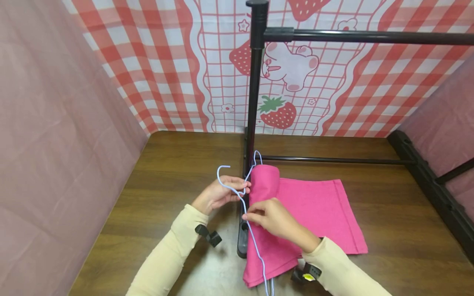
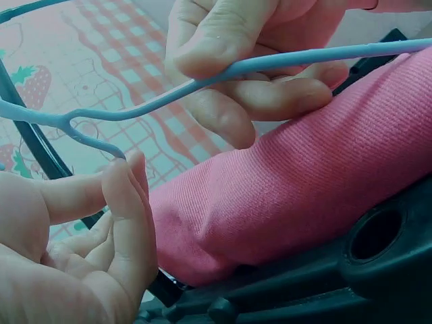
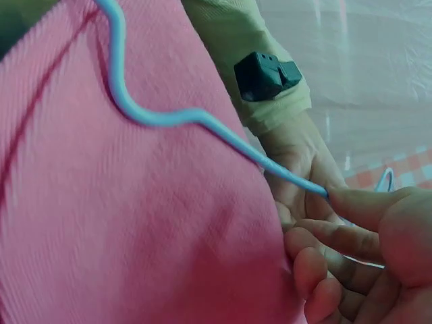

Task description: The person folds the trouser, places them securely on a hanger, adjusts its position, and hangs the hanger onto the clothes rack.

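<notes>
A light blue wire hanger [image 1: 255, 243] lies over a pink cloth [image 1: 314, 209], its hook pointing up and left. With thumb and fingertips my left hand [image 1: 221, 192] pinches the wire just below the hook, where it branches in the left wrist view. My right hand [image 1: 275, 218] pinches the slanting shoulder wire a little lower, thumb on the wire [image 2: 162, 102]. Part of the cloth is rolled or folded under the hanger, and the rest spreads flat to the right. In the right wrist view, the bent wire [image 3: 158, 119] runs across the ribbed pink fabric [image 3: 169, 202].
A black rack stands on the wooden table [image 1: 140, 222]; its upright post [image 1: 255, 90] rises right behind the hands. The top bar [image 1: 370, 37] and a thin lower bar [image 1: 333, 160] extend right to another foot [image 1: 437, 189]. A checked strawberry curtain [image 1: 166, 61] hangs behind.
</notes>
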A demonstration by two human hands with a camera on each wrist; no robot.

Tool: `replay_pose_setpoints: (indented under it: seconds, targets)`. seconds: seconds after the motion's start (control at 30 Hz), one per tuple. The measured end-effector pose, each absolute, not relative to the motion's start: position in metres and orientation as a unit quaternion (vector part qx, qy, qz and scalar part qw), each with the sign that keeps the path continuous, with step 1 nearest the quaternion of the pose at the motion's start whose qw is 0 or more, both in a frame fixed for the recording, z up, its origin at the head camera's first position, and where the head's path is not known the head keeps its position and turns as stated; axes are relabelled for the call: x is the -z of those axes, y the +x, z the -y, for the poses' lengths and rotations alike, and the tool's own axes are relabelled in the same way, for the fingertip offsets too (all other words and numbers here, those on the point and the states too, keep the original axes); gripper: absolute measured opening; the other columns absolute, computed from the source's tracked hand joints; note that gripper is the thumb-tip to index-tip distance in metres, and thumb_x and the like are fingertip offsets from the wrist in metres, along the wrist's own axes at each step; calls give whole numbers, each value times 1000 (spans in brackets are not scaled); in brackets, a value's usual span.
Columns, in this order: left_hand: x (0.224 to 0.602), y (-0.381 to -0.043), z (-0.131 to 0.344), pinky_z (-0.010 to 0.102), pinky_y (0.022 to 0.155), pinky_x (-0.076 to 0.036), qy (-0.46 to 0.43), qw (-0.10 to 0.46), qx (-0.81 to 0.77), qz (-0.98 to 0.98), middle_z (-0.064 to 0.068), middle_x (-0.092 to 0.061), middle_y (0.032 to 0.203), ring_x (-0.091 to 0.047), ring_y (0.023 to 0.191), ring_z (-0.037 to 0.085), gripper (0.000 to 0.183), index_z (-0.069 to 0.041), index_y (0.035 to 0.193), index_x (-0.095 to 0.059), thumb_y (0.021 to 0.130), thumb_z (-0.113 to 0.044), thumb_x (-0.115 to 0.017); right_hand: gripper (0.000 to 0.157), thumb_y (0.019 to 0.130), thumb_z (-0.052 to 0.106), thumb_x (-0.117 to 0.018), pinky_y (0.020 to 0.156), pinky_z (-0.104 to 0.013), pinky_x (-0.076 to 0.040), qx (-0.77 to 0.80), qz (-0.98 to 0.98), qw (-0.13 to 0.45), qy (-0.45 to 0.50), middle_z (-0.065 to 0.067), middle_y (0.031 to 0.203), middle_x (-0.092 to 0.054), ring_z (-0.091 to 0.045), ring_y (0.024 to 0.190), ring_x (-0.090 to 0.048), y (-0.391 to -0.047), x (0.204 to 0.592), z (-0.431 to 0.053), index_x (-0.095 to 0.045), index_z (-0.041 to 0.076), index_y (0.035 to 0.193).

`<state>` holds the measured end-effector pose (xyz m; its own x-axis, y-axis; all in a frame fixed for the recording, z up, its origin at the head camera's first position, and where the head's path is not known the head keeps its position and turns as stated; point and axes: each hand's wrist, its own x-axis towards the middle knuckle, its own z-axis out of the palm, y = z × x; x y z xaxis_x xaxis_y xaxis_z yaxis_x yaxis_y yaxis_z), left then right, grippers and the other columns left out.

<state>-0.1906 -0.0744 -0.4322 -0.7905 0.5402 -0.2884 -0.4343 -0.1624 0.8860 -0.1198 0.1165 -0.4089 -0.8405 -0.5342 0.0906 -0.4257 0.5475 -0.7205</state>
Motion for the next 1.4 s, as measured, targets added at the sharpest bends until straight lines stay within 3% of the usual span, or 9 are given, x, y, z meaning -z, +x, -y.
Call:
replay_pose_setpoints:
  seconds: [0.2, 0.43, 0.6, 0.87, 1.07, 1.13, 1.23, 1.3, 1.4]
  targets:
    - [430, -189, 76, 13, 55, -49, 50, 314, -751, -579, -4, -70, 75, -60, 63, 1, 15, -2, 101, -61, 100, -1, -46, 15, 89, 21, -70, 45, -21, -45, 409, -877, 89, -235, 1, 59, -60, -1, 48, -49, -127, 403, -132, -75, 7, 84]
    - [430, -188, 78, 13, 51, -47, 42, 307, -739, -599, -5, -67, 71, -57, 59, 1, 32, 20, 124, -49, 100, -2, -46, 19, 92, 15, -66, 47, -23, -44, 453, -873, 78, -163, -10, 59, -59, -7, 49, -51, -143, 394, -165, -72, -2, 87]
    - [429, -189, 79, 13, 49, -45, 42, 298, -736, -607, -5, -66, 71, -56, 60, 1, 39, 19, 128, -49, 98, -6, -49, 22, 93, 12, -64, 50, -23, -46, 458, -880, 74, -101, -12, 62, -60, -8, 54, -52, -160, 397, -185, -69, -9, 94]
    - [427, -189, 77, 12, 46, -37, 50, 290, -721, -628, -5, -59, 65, -49, 52, -1, 40, 19, 130, -47, 100, -7, -46, 30, 95, 15, -60, 60, -29, -55, 422, -891, 155, -53, -17, 80, -70, -14, 66, -63, -169, 431, -193, -66, -13, 104]
    - [429, -190, 76, 12, 46, -35, 60, 284, -708, -644, -5, -56, 67, -46, 52, -1, 38, 18, 130, -48, 101, -7, -44, 57, 94, 13, -60, 67, -30, -58, 531, -820, 214, -8, -20, 94, -67, -12, 71, -64, -166, 446, -186, -38, -24, 132]
    - [429, -190, 75, 12, 46, -35, 60, 281, -710, -644, -5, -56, 67, -46, 52, -1, 38, 18, 129, -48, 101, -7, -44, 54, 93, 13, -60, 65, -26, -57, 577, -780, 241, 16, -11, 90, -65, -8, 70, -60, -167, 450, -185, -39, -21, 131]
    - [430, -189, 74, 13, 46, -35, 62, 276, -712, -642, -5, -57, 66, -46, 52, 0, 37, 18, 128, -49, 101, -7, -44, 31, 94, 15, -59, 63, -25, -55, 628, -723, 285, 39, 3, 80, -63, -7, 68, -61, -168, 453, -188, -51, -6, 115]
    - [432, -188, 74, 13, 45, -36, 60, 277, -715, -639, -5, -57, 66, -46, 51, 0, 37, 18, 127, -49, 101, -8, -44, 16, 95, 19, -58, 61, -24, -54, 641, -700, 311, 46, 7, 74, -64, -5, 66, -63, -167, 454, -190, -53, 5, 102]
    - [433, -187, 74, 13, 44, -36, 58, 282, -716, -636, -5, -57, 66, -46, 51, 0, 35, 18, 125, -50, 102, -8, -43, 13, 98, 22, -55, 53, -23, -52, 636, -701, 322, 29, 8, 65, -65, -4, 57, -62, -163, 449, -191, -55, 11, 92]
